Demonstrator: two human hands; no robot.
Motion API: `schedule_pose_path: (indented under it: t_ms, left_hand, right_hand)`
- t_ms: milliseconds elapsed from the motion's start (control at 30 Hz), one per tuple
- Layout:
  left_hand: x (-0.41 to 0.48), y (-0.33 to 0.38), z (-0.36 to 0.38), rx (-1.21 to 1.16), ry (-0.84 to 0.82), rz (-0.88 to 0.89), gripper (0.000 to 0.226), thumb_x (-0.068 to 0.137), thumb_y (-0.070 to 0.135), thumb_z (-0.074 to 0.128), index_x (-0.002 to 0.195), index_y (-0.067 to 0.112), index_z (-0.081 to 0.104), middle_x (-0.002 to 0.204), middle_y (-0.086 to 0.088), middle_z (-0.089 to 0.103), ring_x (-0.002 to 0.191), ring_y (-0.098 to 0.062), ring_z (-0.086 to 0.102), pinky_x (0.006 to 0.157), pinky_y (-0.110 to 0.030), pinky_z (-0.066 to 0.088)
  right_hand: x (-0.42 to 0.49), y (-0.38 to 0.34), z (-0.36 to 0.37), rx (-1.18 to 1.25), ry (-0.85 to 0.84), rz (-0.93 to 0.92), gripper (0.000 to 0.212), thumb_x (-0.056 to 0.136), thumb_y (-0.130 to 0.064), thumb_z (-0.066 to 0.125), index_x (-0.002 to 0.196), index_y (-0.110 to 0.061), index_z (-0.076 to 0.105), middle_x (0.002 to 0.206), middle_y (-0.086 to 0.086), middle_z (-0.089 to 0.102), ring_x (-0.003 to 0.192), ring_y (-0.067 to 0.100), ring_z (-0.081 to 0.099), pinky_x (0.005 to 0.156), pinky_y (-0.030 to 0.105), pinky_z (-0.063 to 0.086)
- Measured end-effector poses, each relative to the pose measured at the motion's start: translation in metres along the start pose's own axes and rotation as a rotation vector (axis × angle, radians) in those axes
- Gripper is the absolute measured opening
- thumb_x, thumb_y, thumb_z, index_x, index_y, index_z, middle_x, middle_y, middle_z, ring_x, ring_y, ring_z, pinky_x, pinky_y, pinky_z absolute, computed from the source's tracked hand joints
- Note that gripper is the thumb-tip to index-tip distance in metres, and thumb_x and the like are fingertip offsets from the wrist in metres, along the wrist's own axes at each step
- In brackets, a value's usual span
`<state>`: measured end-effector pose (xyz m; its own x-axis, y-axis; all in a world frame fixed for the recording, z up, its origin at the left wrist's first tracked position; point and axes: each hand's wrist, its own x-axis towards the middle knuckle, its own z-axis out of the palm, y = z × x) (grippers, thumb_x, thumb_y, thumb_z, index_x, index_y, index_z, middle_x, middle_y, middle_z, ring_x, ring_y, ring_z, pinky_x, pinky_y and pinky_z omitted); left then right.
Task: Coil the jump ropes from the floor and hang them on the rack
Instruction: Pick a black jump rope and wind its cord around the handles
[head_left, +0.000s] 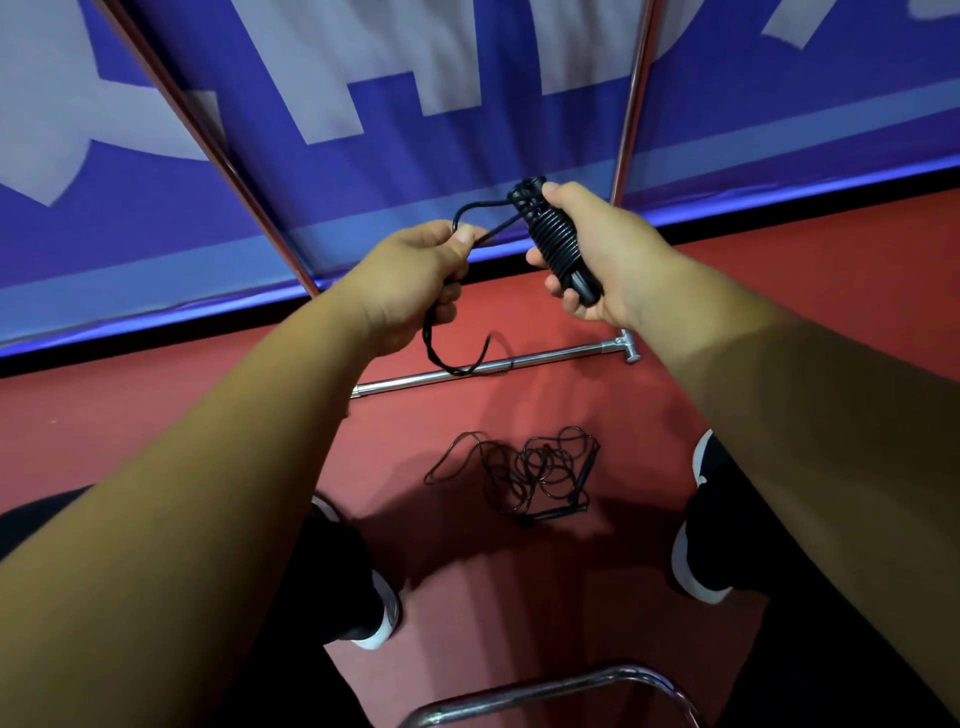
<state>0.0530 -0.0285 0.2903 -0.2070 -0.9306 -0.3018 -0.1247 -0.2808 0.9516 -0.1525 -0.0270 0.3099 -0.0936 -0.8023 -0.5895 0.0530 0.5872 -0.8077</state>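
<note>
The right hand is closed round a wound jump rope, fingers curled under the bundle and thumb pressed near its upper end; the black cord is wrapped in tight turns about the handles, and one handle end sticks out below the palm. The left hand, just beside the right and a little lower, pinches the loose cord between thumb and forefinger, with the other fingers curled round it; a small loop arches from that pinch to the top of the bundle; a twisted tail hangs below the left hand, its end curling upward.

A second jump rope lies well below both hands on the red floor, in a loose tangle with its handles at the right-hand side; it sits between the person's shoes.

The rack shows as a chrome base bar on the floor just below the hands; one pole rises behind the right hand, another slants up and away past the left hand. Beyond the hands hangs a blue banner with large white lettering; nearest the person, far below the hands, curves a chrome tube.
</note>
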Motion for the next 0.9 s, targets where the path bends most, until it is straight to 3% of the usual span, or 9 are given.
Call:
schedule_pose_path:
  t_ms: [133,233,300,367,433,533,667,833,900]
  left_hand:
    - [-0.003,-0.002,-0.004,0.295,0.018,0.011,0.030,0.109,0.029,0.053,0.111,0.012,0.078,0.066,0.001,0.040,0.055,-0.011,0.036,0.057,-0.023,0.037]
    - [-0.006,-0.007,-0.005,0.607,0.046,0.012,0.022,0.104,0.034,0.061,0.105,0.025,0.081,0.076,-0.004,0.067,0.062,-0.015,0.064,0.068,-0.024,0.057]
    - [-0.003,-0.012,-0.005,0.671,0.056,-0.036,0.019,0.102,0.035,0.065,0.103,0.025,0.081,0.085,-0.009,0.075,0.063,-0.012,0.071,0.068,-0.026,0.062]
    - [-0.002,-0.015,-0.002,0.653,0.058,-0.122,0.021,0.102,0.034,0.066,0.101,0.019,0.080,0.083,-0.010,0.075,0.059,-0.010,0.073,0.063,-0.028,0.063]
    - [-0.004,-0.016,0.002,0.507,0.061,-0.206,0.030,0.104,0.033,0.063,0.099,0.005,0.074,0.087,-0.014,0.067,0.065,-0.023,0.077,0.062,-0.041,0.066]
    - [-0.009,-0.016,0.005,0.377,0.059,-0.309,0.034,0.110,0.034,0.050,0.101,0.002,0.057,0.093,-0.021,0.062,0.058,-0.029,0.075,0.048,-0.034,0.061]
    - [-0.007,-0.018,-0.002,0.100,0.047,-0.364,0.031,0.112,0.035,0.044,0.105,0.006,0.054,0.099,-0.024,0.070,0.080,-0.039,0.077,0.069,-0.048,0.066]
    - [-0.005,-0.018,-0.011,0.209,0.092,-0.331,0.031,0.112,0.032,0.047,0.098,0.009,0.061,0.093,-0.018,0.067,0.058,-0.019,0.060,0.052,-0.025,0.055]
    - [-0.006,-0.019,-0.012,0.251,0.089,-0.349,0.032,0.110,0.032,0.052,0.093,0.010,0.066,0.090,-0.015,0.059,0.059,-0.017,0.055,0.053,-0.025,0.057]
  right_hand:
    - [0.001,-0.003,-0.001,0.077,-0.029,0.002,0.043,0.091,-0.062,0.066,0.099,-0.021,0.074,0.088,-0.001,0.081,0.058,0.017,0.061,0.052,0.023,0.043]
    - [0.000,-0.002,0.000,0.069,-0.030,-0.014,0.045,0.088,-0.065,0.068,0.097,-0.021,0.076,0.089,0.000,0.082,0.060,0.018,0.061,0.054,0.024,0.043]
    - [-0.001,0.001,0.003,0.053,-0.034,-0.025,0.049,0.086,-0.068,0.071,0.097,-0.021,0.077,0.089,0.000,0.082,0.061,0.018,0.061,0.053,0.025,0.044]
    - [-0.003,0.004,0.005,0.039,-0.038,-0.029,0.049,0.086,-0.067,0.073,0.097,-0.020,0.077,0.089,0.001,0.082,0.061,0.018,0.061,0.053,0.025,0.044]
    - [-0.003,0.004,0.007,0.044,-0.051,-0.034,0.046,0.087,-0.064,0.073,0.095,-0.019,0.076,0.088,0.002,0.081,0.060,0.019,0.060,0.052,0.025,0.043]
    - [-0.003,0.001,0.008,0.044,-0.117,-0.048,0.043,0.089,-0.062,0.071,0.096,-0.019,0.074,0.087,0.003,0.079,0.060,0.019,0.059,0.050,0.026,0.043]
    - [-0.006,-0.002,0.008,0.034,-0.269,-0.053,0.041,0.095,-0.062,0.067,0.101,-0.021,0.069,0.088,0.003,0.074,0.057,0.020,0.057,0.051,0.026,0.042]
    - [-0.007,0.000,0.012,-0.021,-0.428,-0.120,0.047,0.104,-0.056,0.058,0.107,-0.011,0.070,0.089,0.011,0.073,0.063,0.027,0.065,0.064,0.040,0.060]
    - [-0.009,0.004,0.016,-0.064,-0.517,-0.116,0.050,0.107,-0.052,0.054,0.103,-0.005,0.070,0.086,0.013,0.073,0.067,0.028,0.068,0.069,0.041,0.062]
